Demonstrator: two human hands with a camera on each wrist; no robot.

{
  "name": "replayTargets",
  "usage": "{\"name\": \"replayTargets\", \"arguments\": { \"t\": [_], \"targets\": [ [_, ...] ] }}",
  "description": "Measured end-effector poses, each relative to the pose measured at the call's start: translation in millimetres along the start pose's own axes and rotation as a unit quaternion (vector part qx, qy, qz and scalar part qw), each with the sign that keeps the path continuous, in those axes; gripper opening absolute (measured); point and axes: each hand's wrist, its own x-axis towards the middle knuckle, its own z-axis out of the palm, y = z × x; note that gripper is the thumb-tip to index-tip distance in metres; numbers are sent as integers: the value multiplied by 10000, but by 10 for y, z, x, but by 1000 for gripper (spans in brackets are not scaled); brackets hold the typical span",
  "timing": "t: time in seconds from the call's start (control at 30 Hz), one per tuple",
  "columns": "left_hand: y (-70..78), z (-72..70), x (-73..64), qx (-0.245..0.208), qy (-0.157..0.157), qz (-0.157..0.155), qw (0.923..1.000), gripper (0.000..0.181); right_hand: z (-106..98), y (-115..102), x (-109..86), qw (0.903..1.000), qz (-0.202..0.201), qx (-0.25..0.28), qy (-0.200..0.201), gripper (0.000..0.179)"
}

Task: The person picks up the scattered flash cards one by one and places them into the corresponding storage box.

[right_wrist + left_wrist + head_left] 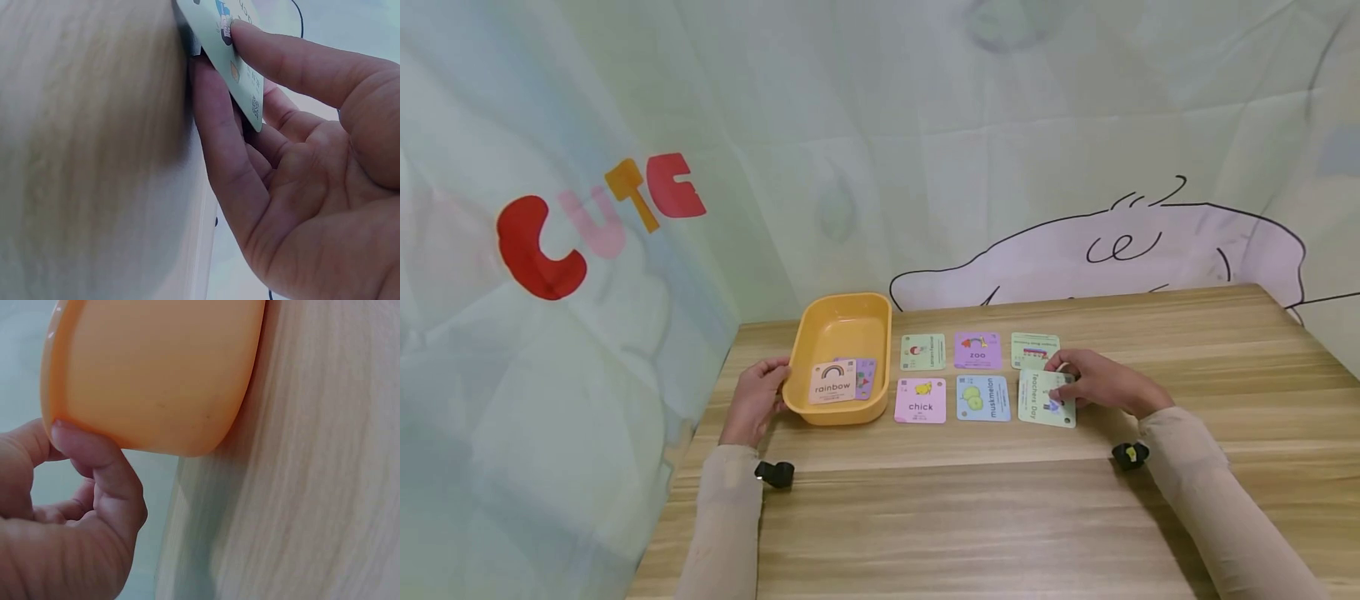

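Note:
My left hand (pixel 754 402) pinches the rim of a yellow plastic tray (pixel 801 346) at its near left corner; in the left wrist view the thumb and a finger meet at the rim. Inside the tray lies a "rainbow" card (pixel 833 383), partly covering a purple card (pixel 867 377). My right hand (pixel 1108 382) holds a pale green "Teachers' Day" card (pixel 1036 400) between thumb and fingers. In the right wrist view this card (pixel 219 56) is tilted, its edge off the tabletop. Just behind it is another green card (pixel 1034 343), partly hidden.
Between tray and right hand lie a green card (pixel 922 352), a purple "zoo" card (pixel 977 350), a pink "chick" card (pixel 921 400) and a blue "muskmelon" card (pixel 983 398). They rest on a wooden table (pixel 955 517). A printed curtain (pixel 820 125) hangs behind the table.

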Motion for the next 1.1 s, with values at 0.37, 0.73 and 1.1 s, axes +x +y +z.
{"name": "replayTargets", "arguments": {
  "t": [0.37,0.73,1.1],
  "targets": [
    [8,-11,25,-90,-87,-41,9999,40,-14,16,-14,9999,-46,97,16,36],
    [17,2,-10,-4,-29,12,10000,40,-24,35,-15,9996,-122,270,-36,34],
    [1,3,5,26,16,-13,10000,37,-42,23,-41,9994,-195,278,9,34]
  ]
}}
